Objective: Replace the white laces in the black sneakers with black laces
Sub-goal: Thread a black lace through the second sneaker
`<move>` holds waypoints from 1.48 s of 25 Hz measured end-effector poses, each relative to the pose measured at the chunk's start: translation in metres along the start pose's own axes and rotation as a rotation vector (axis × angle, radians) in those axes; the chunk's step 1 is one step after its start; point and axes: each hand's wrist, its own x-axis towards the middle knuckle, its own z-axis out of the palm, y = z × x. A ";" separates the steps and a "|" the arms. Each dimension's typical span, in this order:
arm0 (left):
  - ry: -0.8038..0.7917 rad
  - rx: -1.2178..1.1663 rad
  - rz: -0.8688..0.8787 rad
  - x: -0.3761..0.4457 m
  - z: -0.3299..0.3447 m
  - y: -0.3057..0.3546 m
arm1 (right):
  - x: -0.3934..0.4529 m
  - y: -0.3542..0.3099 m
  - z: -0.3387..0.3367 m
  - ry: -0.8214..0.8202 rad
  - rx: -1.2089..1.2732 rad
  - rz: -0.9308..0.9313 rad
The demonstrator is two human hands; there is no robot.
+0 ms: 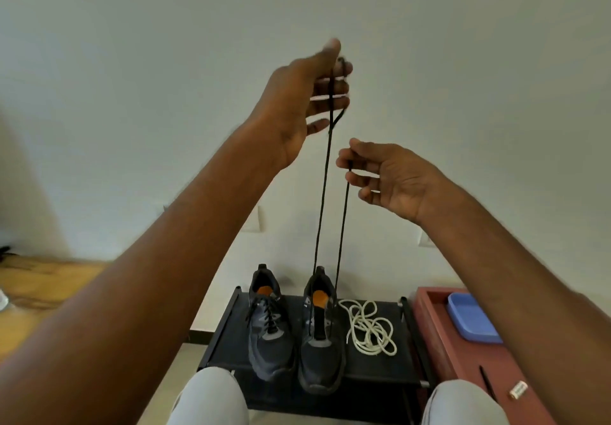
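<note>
From the head camera, your left hand [297, 100] is raised at about 12 o'clock, fingers loosely curled round one end of the black lace [322, 193]. Your right hand [386, 178], lower at 1 o'clock, pinches the other end. Both strands run down to the right sneaker [319, 335] on the black surface [373, 368]; the left sneaker [269, 328] is already laced black. The lace is light and limp, so hold it near its stiff tips. The white laces [370, 327] lie heaped at 5 o'clock. A blue tray [472, 319] sits in the red box [439, 335]; its contents don't show.
</note>
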 end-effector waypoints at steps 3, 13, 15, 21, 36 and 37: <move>0.036 0.038 0.113 0.006 -0.005 0.010 | 0.002 -0.003 -0.001 -0.002 -0.091 -0.053; 0.374 0.313 -0.142 -0.073 -0.051 -0.214 | -0.007 0.185 -0.028 0.243 -0.728 -0.160; 0.387 0.369 -0.233 -0.085 -0.055 -0.261 | -0.007 0.231 -0.031 0.187 -0.745 -0.044; -0.016 0.768 -0.376 -0.113 -0.045 -0.382 | 0.019 0.341 -0.034 -0.020 -1.001 0.143; -0.232 1.131 -0.299 -0.110 -0.014 -0.447 | 0.046 0.369 -0.031 -0.006 -1.140 0.183; -0.242 1.137 -0.307 -0.109 -0.013 -0.446 | 0.044 0.368 -0.031 -0.004 -1.121 0.198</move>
